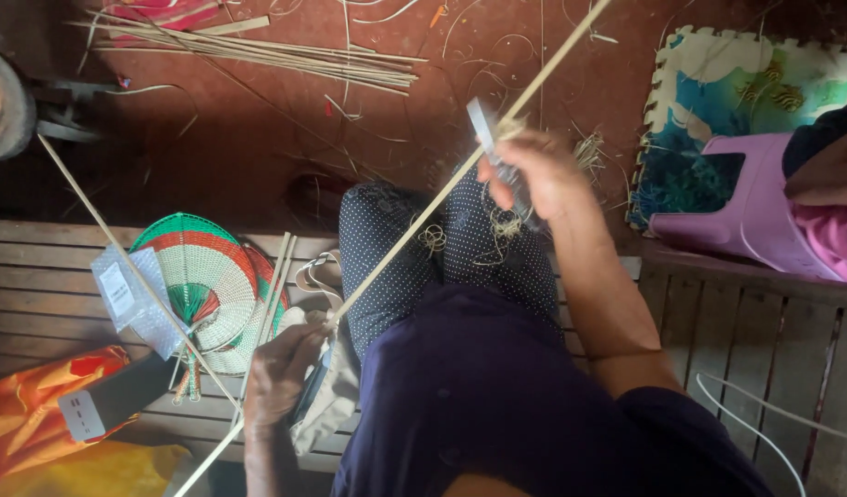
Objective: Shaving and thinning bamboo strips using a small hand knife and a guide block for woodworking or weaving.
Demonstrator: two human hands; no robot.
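Nearest the camera, the dark blue lap of the seated person is filling the lower middle of the head view, with dotted trousers (414, 248) running up from it toward the red floor (258, 147).

Across that lap a long thin bamboo strip (423, 216) is being held. Its long axis is running on a slant, from the near left edge of the slatted wooden worktop (37, 276) up to the far right, beyond the top of the picture.

The left hand (281, 368) is being kept closed around the lower part of the strip, just beside the left thigh, fingers wrapped together on it. The right hand (534, 175) is being held higher and farther out, over the knees, clamped on a knife with a pale blade (481, 124) that is being pressed against the strip. So the strip is lying between both hands, the right one being nearer its far end and the left one nearer its near end.

Pale shavings (506, 225) are lying on the knees under the blade.

On the worktop to the left, a woven fan in green, red and white (207, 276) is being left apart from the hands. A bundle of further strips (285, 55) is lying well away on the floor. A pink plastic stool (746, 207) is standing at the right edge.
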